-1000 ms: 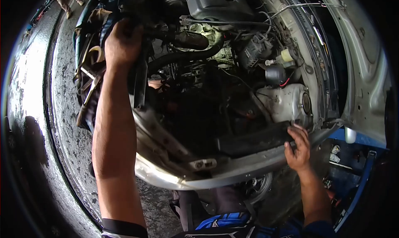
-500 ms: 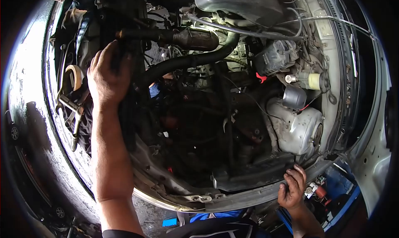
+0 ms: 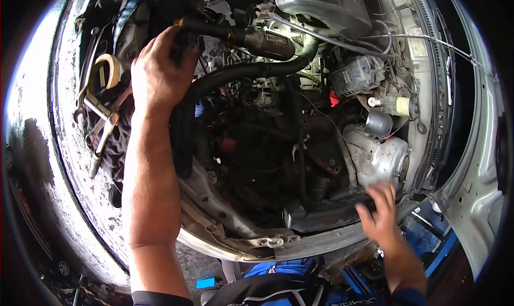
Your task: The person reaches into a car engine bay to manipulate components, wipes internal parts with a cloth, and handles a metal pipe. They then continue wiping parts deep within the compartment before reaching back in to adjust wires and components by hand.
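Left arm bare, stretched straight forward, forearm long in view, dark sleeve edge at the upper arm. Left hand (image 3: 160,73) back up, wrist slightly bent, fingers (image 3: 174,38) curled over tight: closed grip. Right arm comes in low and short, blue sleeve at the elbow. Right hand (image 3: 381,212) motion-blurred, palm down, fingers spread loose, not clasped.

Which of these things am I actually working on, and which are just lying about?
In hand: left hand grips black bar; right hand at black panel.
Lying about: wrenches, tape roll, cloth.
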`<state>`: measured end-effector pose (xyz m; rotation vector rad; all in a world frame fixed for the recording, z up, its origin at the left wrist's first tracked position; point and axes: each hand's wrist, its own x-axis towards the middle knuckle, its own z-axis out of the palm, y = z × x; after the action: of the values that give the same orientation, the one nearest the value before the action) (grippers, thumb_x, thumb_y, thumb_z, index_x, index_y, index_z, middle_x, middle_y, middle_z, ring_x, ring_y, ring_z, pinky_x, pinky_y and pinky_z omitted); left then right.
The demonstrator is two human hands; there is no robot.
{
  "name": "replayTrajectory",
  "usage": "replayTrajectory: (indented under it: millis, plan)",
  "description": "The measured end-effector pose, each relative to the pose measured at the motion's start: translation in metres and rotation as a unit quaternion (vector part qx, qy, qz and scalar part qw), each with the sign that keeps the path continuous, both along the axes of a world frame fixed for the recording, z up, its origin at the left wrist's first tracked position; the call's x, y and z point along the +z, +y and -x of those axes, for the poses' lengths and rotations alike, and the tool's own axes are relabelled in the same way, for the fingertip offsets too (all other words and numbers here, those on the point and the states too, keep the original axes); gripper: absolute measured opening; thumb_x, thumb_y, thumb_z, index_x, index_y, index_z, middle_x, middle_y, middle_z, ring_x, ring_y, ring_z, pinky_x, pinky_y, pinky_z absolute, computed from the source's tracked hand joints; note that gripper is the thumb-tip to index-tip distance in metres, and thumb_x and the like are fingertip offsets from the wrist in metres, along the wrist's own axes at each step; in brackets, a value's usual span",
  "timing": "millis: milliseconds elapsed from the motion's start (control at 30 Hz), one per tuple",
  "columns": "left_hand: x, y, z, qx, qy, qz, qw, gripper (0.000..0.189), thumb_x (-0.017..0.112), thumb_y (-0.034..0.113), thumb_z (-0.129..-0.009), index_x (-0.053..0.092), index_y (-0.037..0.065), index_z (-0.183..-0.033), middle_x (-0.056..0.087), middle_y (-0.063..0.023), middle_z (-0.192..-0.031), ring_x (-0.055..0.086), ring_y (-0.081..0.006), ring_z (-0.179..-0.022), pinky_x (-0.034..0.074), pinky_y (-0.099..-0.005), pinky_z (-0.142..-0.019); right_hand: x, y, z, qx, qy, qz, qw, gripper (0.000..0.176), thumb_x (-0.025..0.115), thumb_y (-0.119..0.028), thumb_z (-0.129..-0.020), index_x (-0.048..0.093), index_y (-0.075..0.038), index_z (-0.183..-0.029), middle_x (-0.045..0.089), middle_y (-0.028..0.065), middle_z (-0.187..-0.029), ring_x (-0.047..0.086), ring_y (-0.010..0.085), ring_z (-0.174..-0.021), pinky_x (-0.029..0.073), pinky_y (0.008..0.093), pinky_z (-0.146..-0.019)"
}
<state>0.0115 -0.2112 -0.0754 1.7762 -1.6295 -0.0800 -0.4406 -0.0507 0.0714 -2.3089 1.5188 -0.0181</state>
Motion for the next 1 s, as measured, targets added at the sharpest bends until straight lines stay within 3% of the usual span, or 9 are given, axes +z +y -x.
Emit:
replayTrajectory:
  millis: [100,200,267,367,433,533,600,733,1000]
  plan:
    - [-0.003,-0.001,0.000,0.011,-0.011,0.019,1.000,0.043,0.077,0.030,-0.081,0.068,0.008,-0.118,0.072,-0.0129,-0.094,0.070,-0.0306,-0.086,0.056,-0.0407,-0.078,-0.054,-0.085,-0.080,0.184,-0.055,-0.059,0.980,0.032,0.072,-0.014,-0.085,0.064,0.002,-0.112,0.063,0.0177,-0.112,0.059,0.0368,-0.109,0.045,0.0470,-0.097]
    - [-0.008,-0.003,-0.001,0.009,-0.028,0.072,0.997,0.041,0.076,0.026,-0.079,0.069,0.008,-0.115,0.072,-0.0149,-0.097,0.070,-0.0334,-0.089,0.056,-0.0432,-0.080,-0.169,-0.153,-0.130,0.307,0.095,-0.076,0.944,0.027,0.063,-0.013,-0.087,0.068,-0.003,-0.111,0.066,0.0190,-0.116,0.061,0.0342,-0.114,0.049,0.0434,-0.096]
    - [-0.005,-0.002,0.001,0.015,-0.032,0.067,0.997,0.039,0.074,0.029,-0.080,0.068,0.008,-0.113,0.071,-0.0148,-0.096,0.069,-0.0349,-0.091,0.055,-0.0458,-0.081,-0.213,-0.185,-0.170,0.291,0.305,-0.226,0.878,0.032,0.060,-0.012,-0.083,0.067,-0.005,-0.113,0.066,0.0201,-0.115,0.063,0.0366,-0.107,0.052,0.0455,-0.090]
    - [0.004,0.001,-0.001,0.027,-0.047,0.017,0.998,0.045,0.074,0.032,-0.083,0.067,0.007,-0.120,0.071,-0.0151,-0.106,0.068,-0.0339,-0.100,0.053,-0.0432,-0.090,-0.291,-0.194,-0.158,0.240,0.147,-0.169,0.944,0.033,0.057,-0.022,-0.087,0.069,-0.008,-0.115,0.067,0.0206,-0.119,0.065,0.0362,-0.110,0.052,0.0459,-0.092]
    - [0.014,0.003,0.001,0.045,-0.060,-0.033,0.997,0.051,0.075,0.037,-0.082,0.065,0.009,-0.124,0.069,-0.0142,-0.108,0.065,-0.0336,-0.106,0.048,-0.0473,-0.096,-0.295,-0.194,-0.172,0.203,0.261,-0.244,0.912,0.036,0.054,-0.029,-0.092,0.070,-0.010,-0.118,0.065,0.0184,-0.127,0.062,0.0336,-0.119,0.051,0.0449,-0.098]
    - [0.026,0.007,-0.006,0.134,-0.123,-0.020,0.983,0.055,0.075,0.040,-0.082,0.063,0.012,-0.128,0.066,-0.0148,-0.118,0.060,-0.0342,-0.116,0.045,-0.0502,-0.099,-0.271,-0.185,-0.177,0.239,0.277,-0.188,0.912,0.037,0.049,-0.031,-0.096,0.071,-0.014,-0.121,0.067,0.0128,-0.128,0.063,0.0319,-0.119,0.050,0.0449,-0.100]
    - [0.023,0.008,-0.019,0.182,-0.147,-0.029,0.972,0.064,0.075,0.043,-0.082,0.057,0.014,-0.136,0.055,-0.0180,-0.137,0.047,-0.0389,-0.131,0.039,-0.0522,-0.108,-0.318,-0.195,-0.166,0.276,0.250,-0.151,0.916,0.037,0.050,-0.032,-0.096,0.071,-0.013,-0.119,0.067,0.0142,-0.128,0.063,0.0320,-0.119,0.050,0.0462,-0.100]
    - [0.006,0.007,-0.030,0.163,-0.239,-0.118,0.950,0.074,0.071,0.053,-0.083,0.048,0.016,-0.143,0.048,-0.0200,-0.147,0.035,-0.0437,-0.142,0.032,-0.0559,-0.114,-0.320,-0.191,-0.169,0.320,0.279,-0.163,0.891,0.037,0.053,-0.035,-0.094,0.072,-0.011,-0.116,0.068,0.0175,-0.124,0.065,0.0328,-0.116,0.051,0.0492,-0.098]
    - [0.016,0.000,-0.015,0.193,-0.237,-0.222,0.926,0.072,0.066,0.059,-0.084,0.052,0.020,-0.143,0.045,-0.0103,-0.152,0.035,-0.0294,-0.145,0.028,-0.0548,-0.115,-0.306,-0.179,-0.175,0.278,0.189,-0.122,0.934,0.035,0.055,-0.031,-0.089,0.073,-0.010,-0.110,0.072,0.0168,-0.112,0.069,0.0351,-0.106,0.055,0.0498,-0.087]
